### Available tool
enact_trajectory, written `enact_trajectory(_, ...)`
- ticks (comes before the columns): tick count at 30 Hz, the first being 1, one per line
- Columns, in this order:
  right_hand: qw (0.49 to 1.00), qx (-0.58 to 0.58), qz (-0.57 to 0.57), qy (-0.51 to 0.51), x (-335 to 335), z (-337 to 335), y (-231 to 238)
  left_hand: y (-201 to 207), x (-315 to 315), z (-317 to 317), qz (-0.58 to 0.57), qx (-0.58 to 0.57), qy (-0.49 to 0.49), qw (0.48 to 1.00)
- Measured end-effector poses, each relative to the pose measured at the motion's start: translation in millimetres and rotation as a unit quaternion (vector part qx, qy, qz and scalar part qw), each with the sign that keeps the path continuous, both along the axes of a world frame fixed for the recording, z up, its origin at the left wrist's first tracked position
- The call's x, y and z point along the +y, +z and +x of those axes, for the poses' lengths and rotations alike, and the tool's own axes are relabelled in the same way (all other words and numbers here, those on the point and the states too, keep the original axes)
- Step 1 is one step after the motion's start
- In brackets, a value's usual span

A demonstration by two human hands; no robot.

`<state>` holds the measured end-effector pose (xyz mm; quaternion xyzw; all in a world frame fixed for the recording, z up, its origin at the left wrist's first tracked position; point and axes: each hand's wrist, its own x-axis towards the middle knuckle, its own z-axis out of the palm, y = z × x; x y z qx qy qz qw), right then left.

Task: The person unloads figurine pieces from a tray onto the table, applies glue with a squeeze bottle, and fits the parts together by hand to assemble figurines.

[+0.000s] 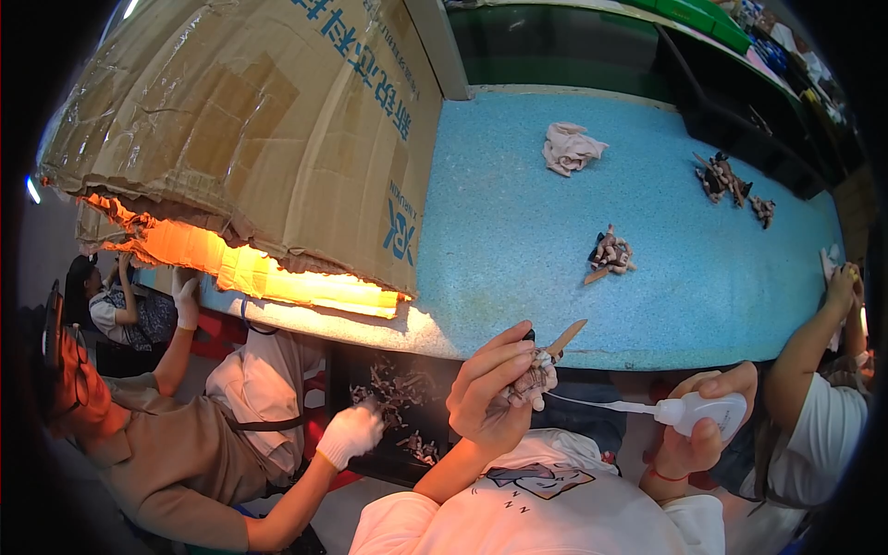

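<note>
Holding small figurine [535, 379], lower centre of frame, pinched in nearly closed left fingers [495, 364]; gripping white bottle [701, 413], lower right, in wrapped right fingers [708, 438]. Best to steady thin nozzle [636, 408], squeeze lightly.

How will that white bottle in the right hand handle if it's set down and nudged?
The white bottle is probably light, as the right hand holds it sideways on its own. Its rounded body may roll if laid on its side. The long, thin nozzle looks easily bent or snagged.
</note>
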<state>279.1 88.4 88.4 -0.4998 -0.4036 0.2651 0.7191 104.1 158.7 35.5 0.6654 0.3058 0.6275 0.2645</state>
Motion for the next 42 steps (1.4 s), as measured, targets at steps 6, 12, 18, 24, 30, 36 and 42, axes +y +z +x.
enact_trajectory(6, 0.998, 0.021, -0.047, -0.03, -4, -8, 10, 0, -2, -1, -0.012, -0.004, -0.002, 1.0)
enact_trajectory(12, 1.0, -0.003, -0.028, -0.012, -7, -4, 7, 3, -3, 0, -0.013, -0.002, 0.004, 1.0)
enact_trajectory(18, 1.0, 0.013, -0.004, -0.02, -7, -8, 8, 5, -4, 0, -0.012, 0.008, 0.018, 1.0)
enact_trajectory(24, 0.999, 0.001, -0.038, -0.026, -11, -8, 11, 5, -3, -1, 0.008, 0.024, 0.031, 0.999)
enact_trajectory(30, 0.998, -0.021, 0.052, -0.027, -5, -4, -2, 6, -6, -3, 0.018, 0.046, 0.042, 0.998)
enact_trajectory(36, 0.996, 0.066, 0.055, 0.003, -1, -5, -3, 6, -6, 1, 0.033, 0.002, 0.064, 0.997)
enact_trajectory(42, 0.997, 0.065, 0.003, -0.04, -4, -9, 0, 8, -7, 2, 0.016, 0.009, 0.06, 0.998)
